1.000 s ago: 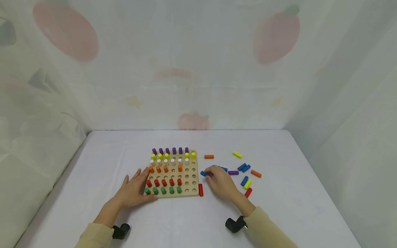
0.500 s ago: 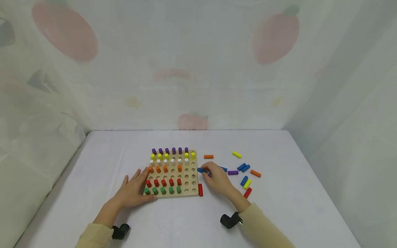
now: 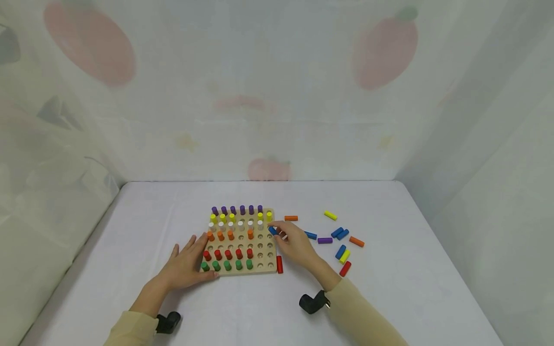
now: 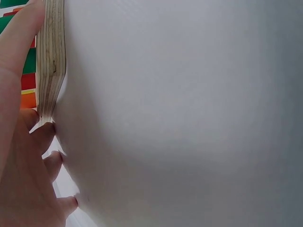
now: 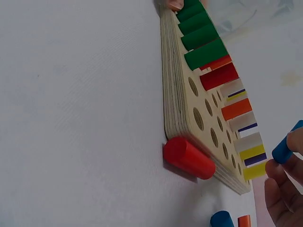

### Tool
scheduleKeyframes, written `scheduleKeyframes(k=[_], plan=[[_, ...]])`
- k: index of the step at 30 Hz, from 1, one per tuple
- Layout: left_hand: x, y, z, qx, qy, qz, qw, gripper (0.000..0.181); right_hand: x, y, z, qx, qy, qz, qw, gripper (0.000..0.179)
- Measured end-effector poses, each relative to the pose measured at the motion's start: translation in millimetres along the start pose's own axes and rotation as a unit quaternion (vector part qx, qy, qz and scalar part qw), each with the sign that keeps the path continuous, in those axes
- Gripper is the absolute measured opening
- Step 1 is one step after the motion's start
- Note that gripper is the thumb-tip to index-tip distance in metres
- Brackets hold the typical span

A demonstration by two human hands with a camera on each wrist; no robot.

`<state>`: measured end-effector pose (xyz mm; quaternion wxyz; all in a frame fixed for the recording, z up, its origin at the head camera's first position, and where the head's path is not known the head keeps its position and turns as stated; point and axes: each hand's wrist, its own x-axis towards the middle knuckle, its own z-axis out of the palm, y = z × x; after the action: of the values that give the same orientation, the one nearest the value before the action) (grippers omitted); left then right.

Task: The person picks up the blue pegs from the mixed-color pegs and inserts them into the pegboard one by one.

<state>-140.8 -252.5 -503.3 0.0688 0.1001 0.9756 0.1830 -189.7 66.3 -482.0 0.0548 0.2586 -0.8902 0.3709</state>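
Note:
A wooden pegboard [image 3: 265,270] lies on the table with rows of upright purple, yellow, white, orange, red and green pegs. One row between the orange and red pegs shows bare holes. My left hand [image 3: 183,266] rests at the board's left side, fingers spread, thumb on the front edge. With thumb and fingers, my right hand [image 3: 298,245] pinches a blue peg [image 3: 272,230], tilted, above the board's right side. In the right wrist view the held blue peg [image 5: 283,150] is raised above the board, near a yellow peg [image 5: 255,171].
A red peg [image 3: 279,265] lies against the board's right edge. Farther right are loose pegs: blue [image 3: 310,235], purple [image 3: 325,240], orange [image 3: 357,241], yellow [image 3: 331,216] and several others. A white cloth covers the table [image 3: 242,317]; a patterned curtain [image 3: 277,134] hangs behind it.
My right hand has moved left and slightly back from beside the board to over its right edge, bringing the blue peg along and turning it. The left hand stays put.

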Motion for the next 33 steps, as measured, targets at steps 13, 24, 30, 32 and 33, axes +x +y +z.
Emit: scheduleKeyframes(k=[13,24,30,32,33], plan=[[0.2,0.0,-0.8,0.002,0.01,0.007,0.9999,0.115,10.5,-9.1,5.1,0.029,-0.011,0.013,0.9994,0.035],[-0.2,0.7,-1.3,-0.001,0.008,0.006,1.0,0.115,19.7,-17.1,11.9,0.061,-0.015,0.035,0.9974,0.026],[0.2,1.1,-1.5,0.003,0.006,0.003,1.0,0.115,24.2,-22.7,14.5,0.052,-0.032,0.043,0.9972,0.022],[-0.1,1.5,-2.2,0.002,0.006,0.003,1.0,0.115,25.7,-24.6,15.5,0.05,-0.037,0.042,0.9972,0.022],[-0.3,1.7,-2.5,0.002,0.005,0.003,1.0,0.115,26.5,-25.4,16.0,0.05,-0.039,0.039,0.9972,0.021]])
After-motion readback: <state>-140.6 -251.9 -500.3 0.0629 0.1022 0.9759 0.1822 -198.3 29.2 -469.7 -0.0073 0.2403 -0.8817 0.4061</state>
